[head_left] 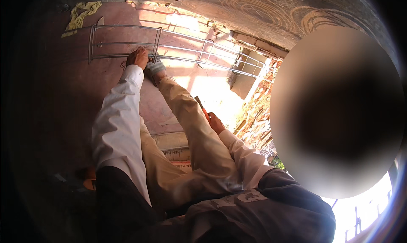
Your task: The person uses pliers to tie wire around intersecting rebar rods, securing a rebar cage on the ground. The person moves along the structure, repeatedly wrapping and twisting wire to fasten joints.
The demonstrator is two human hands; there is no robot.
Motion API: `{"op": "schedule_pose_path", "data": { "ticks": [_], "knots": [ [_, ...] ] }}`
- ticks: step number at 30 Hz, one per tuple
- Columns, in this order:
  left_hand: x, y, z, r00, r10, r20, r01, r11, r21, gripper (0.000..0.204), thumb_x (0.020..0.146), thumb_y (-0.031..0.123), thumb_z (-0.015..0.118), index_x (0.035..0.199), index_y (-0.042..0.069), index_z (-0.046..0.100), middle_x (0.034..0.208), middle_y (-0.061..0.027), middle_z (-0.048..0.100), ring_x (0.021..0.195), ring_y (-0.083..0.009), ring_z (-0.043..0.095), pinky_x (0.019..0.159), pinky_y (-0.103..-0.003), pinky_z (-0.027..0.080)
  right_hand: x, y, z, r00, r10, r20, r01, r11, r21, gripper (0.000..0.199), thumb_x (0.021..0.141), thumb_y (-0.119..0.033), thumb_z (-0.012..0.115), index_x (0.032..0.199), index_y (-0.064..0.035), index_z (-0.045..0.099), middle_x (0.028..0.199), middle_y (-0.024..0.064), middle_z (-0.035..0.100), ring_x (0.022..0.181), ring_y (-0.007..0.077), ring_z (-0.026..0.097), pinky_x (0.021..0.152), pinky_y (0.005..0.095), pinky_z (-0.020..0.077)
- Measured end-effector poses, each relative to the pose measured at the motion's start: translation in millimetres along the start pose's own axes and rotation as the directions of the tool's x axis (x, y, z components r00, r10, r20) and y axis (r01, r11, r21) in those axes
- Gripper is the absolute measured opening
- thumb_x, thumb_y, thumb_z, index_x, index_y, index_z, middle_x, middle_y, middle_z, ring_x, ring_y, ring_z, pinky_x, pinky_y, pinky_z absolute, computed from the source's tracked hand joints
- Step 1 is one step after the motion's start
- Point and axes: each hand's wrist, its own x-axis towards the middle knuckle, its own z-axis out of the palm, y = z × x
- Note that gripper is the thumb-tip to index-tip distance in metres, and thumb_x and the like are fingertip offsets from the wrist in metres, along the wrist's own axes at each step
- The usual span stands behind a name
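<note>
Far left, a crumpled yellow cloth (pixel 80 14) lies on the reddish floor (pixel 55 86), well apart from the work. Next, a rebar cage (pixel 169 46) lies lengthwise across the floor: I count about three long bars showing, tied by roughly four rectangular stirrups, the far ones hard to separate in the glare. The left hand (pixel 137 56) is closed around the nearest long bar beside the second stirrup, apparently to steady the cage at that joint; a bit of thin tie wire seems to hang there, too small to be sure. Just beside it one foot (pixel 154 68) in a grey shoe presses against the same bar, probably pinning the cage so it does not roll. The leg in tan trousers (pixel 190 128) runs down from it. Right of the knee, the right hand (pixel 215 122) is closed on one tool with an orange handle (pixel 202 108), head pointing up toward the cage, held back and clear of the bars. Under the legs, one printed sack (pixel 176 147) lies flat. Further right, rubble (pixel 256 116) is heaped along the edge. One tool, one cage, two hands, both gripping.
</note>
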Motion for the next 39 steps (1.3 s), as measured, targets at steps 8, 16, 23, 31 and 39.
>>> {"op": "schedule_pose_path", "data": {
  "ticks": [8, 16, 23, 31, 39],
  "knots": [
    [-8.3, 78.6, -90.5, 0.948, 0.266, 0.176, -0.279, 0.958, 0.057, 0.015, 0.086, 0.020, 0.060, 0.090, 0.005, 0.062, 0.095, -0.0200, 0.061, 0.092, -0.0387, 0.058, 0.082, -0.045, 0.047, -60.8, -11.0, 108.7, 0.965, 0.094, -0.246, -0.017, 0.954, 0.298, 0.051, 0.080, -0.027, 0.063, 0.123, -0.0026, 0.053, 0.113, 0.0259, 0.061, 0.108, 0.0419, 0.058, 0.093, 0.0469, 0.0450],
    [-8.7, 151.1, -140.1, 0.926, 0.011, 0.377, -0.113, 0.962, 0.249, 0.036, 0.076, 0.039, 0.075, 0.091, 0.006, 0.071, 0.099, -0.0182, 0.064, 0.099, -0.0340, 0.060, 0.087, -0.043, 0.049, 6.5, 2.4, 166.8, 0.920, 0.200, -0.336, -0.045, 0.908, 0.416, 0.051, 0.080, -0.028, 0.061, 0.122, -0.0013, 0.052, 0.115, 0.0269, 0.061, 0.109, 0.0447, 0.057, 0.095, 0.0486, 0.0444],
    [-0.4, 161.0, -153.8, 0.848, 0.058, 0.526, -0.328, 0.837, 0.438, 0.038, 0.077, 0.040, 0.075, 0.089, 0.005, 0.068, 0.105, -0.0177, 0.063, 0.101, -0.0338, 0.060, 0.085, -0.044, 0.049, 181.7, 34.8, 230.2, 0.861, 0.181, -0.475, 0.029, 0.915, 0.402, 0.044, 0.073, -0.023, 0.066, 0.109, 0.0003, 0.055, 0.101, 0.0269, 0.065, 0.096, 0.0439, 0.063, 0.083, 0.0493, 0.0498],
    [10.4, 147.0, -146.9, 0.821, 0.123, 0.558, -0.314, 0.913, 0.261, 0.029, 0.073, 0.032, 0.075, 0.080, 0.004, 0.071, 0.078, -0.0206, 0.066, 0.080, -0.0344, 0.064, 0.074, -0.042, 0.048, 293.6, 37.7, 289.9, 0.804, 0.249, -0.540, 0.010, 0.903, 0.430, 0.038, 0.082, -0.024, 0.068, 0.108, 0.0005, 0.057, 0.098, 0.0224, 0.066, 0.088, 0.0388, 0.064, 0.079, 0.0454, 0.0512],
    [-12.3, 125.0, -146.1, 0.884, 0.264, 0.386, -0.386, 0.878, 0.284, 0.024, 0.077, 0.025, 0.072, 0.093, 0.006, 0.073, 0.093, -0.0208, 0.068, 0.093, -0.0352, 0.064, 0.085, -0.041, 0.049, 311.9, 44.2, 233.9, 0.484, 0.156, -0.861, 0.663, 0.577, 0.478, 0.033, 0.088, -0.024, 0.065, 0.108, 0.0013, 0.058, 0.099, 0.0217, 0.065, 0.085, 0.0359, 0.064, 0.078, 0.0437, 0.0508]
  ]
}}
